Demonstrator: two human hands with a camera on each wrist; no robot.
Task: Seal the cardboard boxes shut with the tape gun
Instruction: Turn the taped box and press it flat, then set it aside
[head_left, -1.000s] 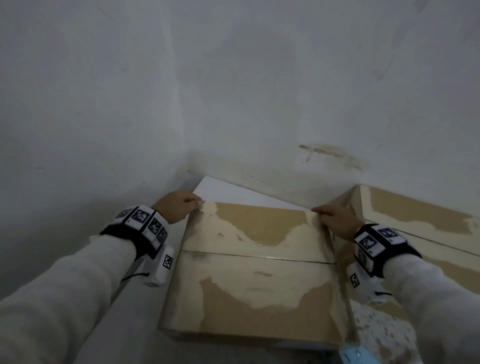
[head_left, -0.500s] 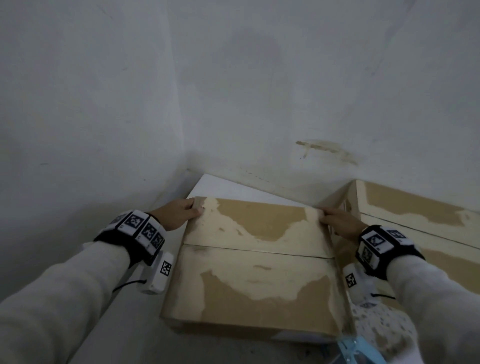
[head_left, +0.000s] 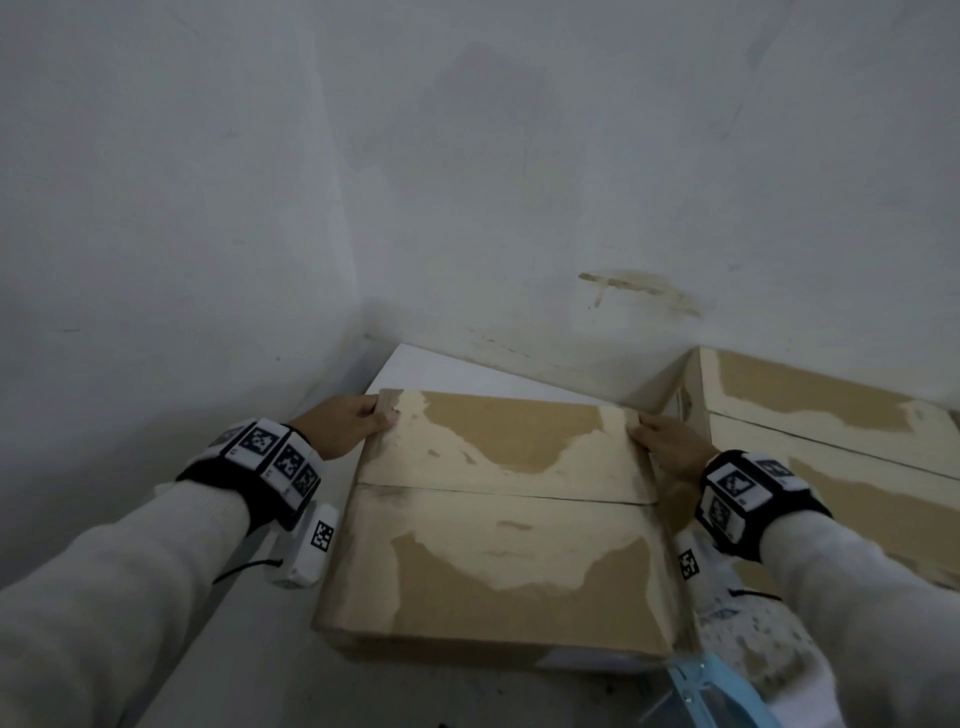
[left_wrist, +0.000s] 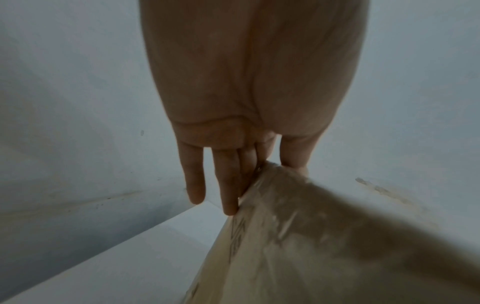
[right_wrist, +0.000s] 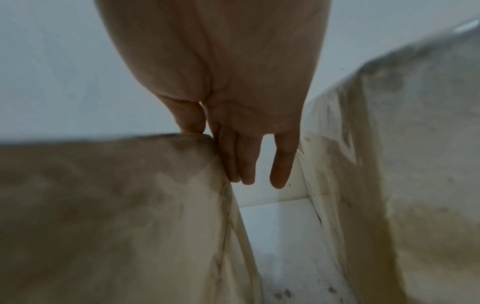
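- The box (head_left: 498, 519) is lying flat on a white table (head_left: 447, 371), in the corner where two walls (head_left: 467, 182) are meeting. Its two top flaps are lying closed, with a thin seam running across between them.
- The left hand (head_left: 345, 423) is gripping the far left corner of the box: the thumb is lying on the top face and the fingers (left_wrist: 226, 185) are running straight down the left side, pinching the corner between them. The little finger is standing off the cardboard.
- The right hand (head_left: 670, 441) is gripping the far right corner the same way, thumb on the top edge, fingers (right_wrist: 239, 160) pressing flat on the right side, the little finger apart.
- A second box (head_left: 831, 452) is sitting just to the right, its flaps also closed. Only a narrow gap of bare table is showing between the two boxes, and the right hand is reaching down into it.
- On the left, a strip of table is lying open between the box and the wall.
- Behind the box, a wedge of table is showing before the back wall.
- A pale blue plastic thing (head_left: 711, 691) is sticking in at the bottom edge, by the near right corner of the box; I cannot tell what it is.
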